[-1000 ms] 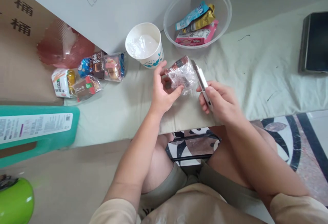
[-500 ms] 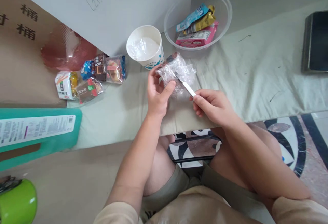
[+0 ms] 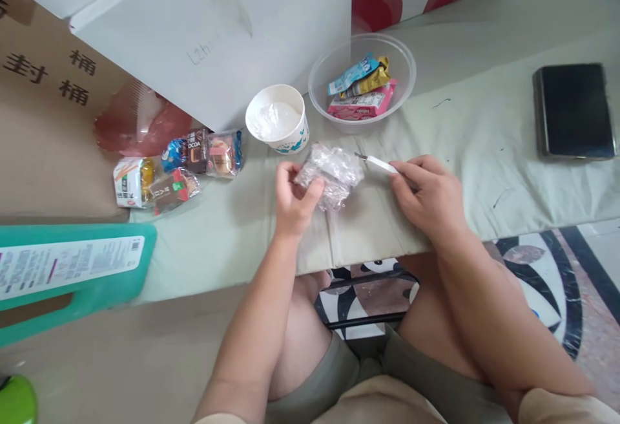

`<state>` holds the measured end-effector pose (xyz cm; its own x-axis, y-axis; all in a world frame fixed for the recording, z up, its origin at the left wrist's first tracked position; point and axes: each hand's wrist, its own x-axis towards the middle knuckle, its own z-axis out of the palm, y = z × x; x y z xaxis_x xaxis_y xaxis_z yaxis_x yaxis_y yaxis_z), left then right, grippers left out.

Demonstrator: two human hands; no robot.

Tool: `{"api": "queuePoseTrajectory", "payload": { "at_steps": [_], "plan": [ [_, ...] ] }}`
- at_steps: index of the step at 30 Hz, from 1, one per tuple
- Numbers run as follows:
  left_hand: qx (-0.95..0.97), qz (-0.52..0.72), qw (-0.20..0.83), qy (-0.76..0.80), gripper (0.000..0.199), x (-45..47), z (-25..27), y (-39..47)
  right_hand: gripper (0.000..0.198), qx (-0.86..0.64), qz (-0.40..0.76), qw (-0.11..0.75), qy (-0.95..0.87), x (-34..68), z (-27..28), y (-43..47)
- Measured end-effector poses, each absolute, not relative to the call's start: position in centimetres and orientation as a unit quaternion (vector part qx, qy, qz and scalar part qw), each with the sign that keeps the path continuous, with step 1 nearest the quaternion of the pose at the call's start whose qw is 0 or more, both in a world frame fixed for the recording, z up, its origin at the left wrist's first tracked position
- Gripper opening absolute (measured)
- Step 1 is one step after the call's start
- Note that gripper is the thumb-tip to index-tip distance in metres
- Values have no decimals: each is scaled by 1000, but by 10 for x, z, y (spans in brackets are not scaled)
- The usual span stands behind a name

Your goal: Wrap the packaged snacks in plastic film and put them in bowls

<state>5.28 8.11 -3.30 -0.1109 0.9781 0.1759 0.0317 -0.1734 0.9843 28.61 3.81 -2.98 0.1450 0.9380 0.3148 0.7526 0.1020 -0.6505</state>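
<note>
My left hand (image 3: 293, 201) is closed on a crumpled bundle of clear plastic wrap (image 3: 334, 175), thumb on top and fingers at its left side. What is inside the wrap cannot be made out. In my right hand (image 3: 429, 194) is a slim craft knife (image 3: 380, 163) with a white handle and a dark metal tip. The tip points left, close to the right edge of the wrap. Just behind the bundle stands a white paper cup (image 3: 293, 136) with blue print, and some clear film lies in it.
A clear plastic bowl (image 3: 411, 91) at the back holds several wrapped snacks. More packaged snacks (image 3: 181, 165) lie at left, before a red comb-edged sheet (image 3: 140, 120). A white box (image 3: 290, 23), a teal container (image 3: 145, 269) and a black phone-like device (image 3: 574, 110) stand or lie around.
My right hand has drawn the knife away from the wrap, to the right. The bundle has turned and sits slightly lower in my left hand. The camera view has shifted.
</note>
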Motion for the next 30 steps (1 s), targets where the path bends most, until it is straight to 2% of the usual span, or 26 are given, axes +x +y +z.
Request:
{"api": "queuePoseTrajectory", "payload": {
  "at_steps": [4, 7, 10, 12, 13, 15, 17, 19, 21, 24, 26, 30],
  "plan": [
    [637, 450, 289, 556, 44, 57, -31, 71, 25, -675, 79, 354, -642, 299, -44, 43],
    [636, 473, 244, 558, 40, 49, -32, 73, 22, -705, 29, 365, -608, 304, -46, 44],
    [679, 491, 251, 485, 54, 39, -37, 78, 25, -701, 12, 399, -591, 301, -41, 43],
    [728, 464, 244, 442, 69, 36, -38, 79, 26, -657, 50, 425, -621, 294, -36, 41],
    [740, 448, 243, 439, 68, 36, -38, 78, 26, -629, 78, 434, -641, 290, -34, 40],
    [720, 430, 269, 474, 49, 38, -36, 75, 31, -570, 144, 446, -675, 281, -31, 38],
    [658, 431, 341, 514, 33, 42, -33, 72, 43, -517, 210, 450, -698, 272, -30, 36],
    [584, 447, 435, 519, 37, 45, -31, 70, 54, -489, 257, 448, -703, 266, -31, 35],
    [519, 462, 508, 509, 38, 47, -30, 71, 56, -492, 280, 443, -695, 263, -31, 34],
    [451, 496, 525, 524, 34, 48, -29, 74, 40, -517, 293, 448, -668, 261, -28, 33],
    [422, 524, 503, 543, 29, 47, -28, 77, 27, -511, 289, 478, -653, 261, -25, 32],
    [397, 539, 473, 573, 24, 43, -23, 81, 15, -516, 268, 549, -600, 261, -21, 33]
  ]
}}
